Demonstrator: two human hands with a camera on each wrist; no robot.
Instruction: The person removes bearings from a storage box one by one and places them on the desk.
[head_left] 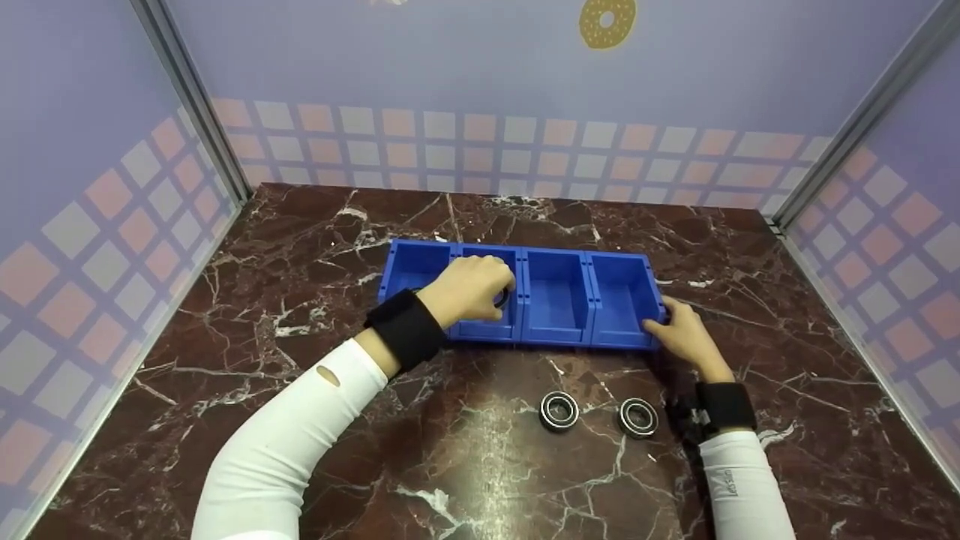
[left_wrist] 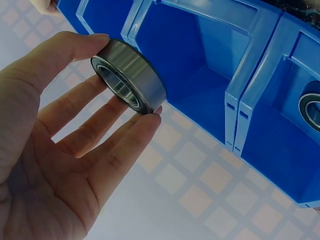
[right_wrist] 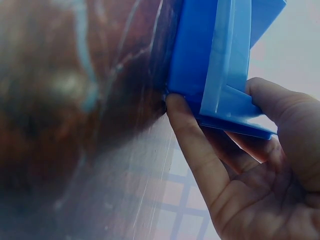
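Observation:
My left hand (head_left: 469,289) pinches a ball bearing (left_wrist: 132,75) between thumb and fingertips, over the second bin from the left in a row of blue bins (head_left: 555,341). In the left wrist view the bearing's steel outer ring faces the bin opening. Another bearing (left_wrist: 311,111) lies inside the leftmost bin, which the left arm partly covers in the head view. At the right end of the row, my right hand (head_left: 682,334) grips the outer wall of the last bin, thumb over its edge and fingers along the side (right_wrist: 235,105).
Two more bearings, one on the left (head_left: 559,411) and one on the right (head_left: 637,418), lie on the dark marbled table (head_left: 480,480) in front of the bins. Lilac walls with a checked band (head_left: 517,150) enclose the table at the back and both sides.

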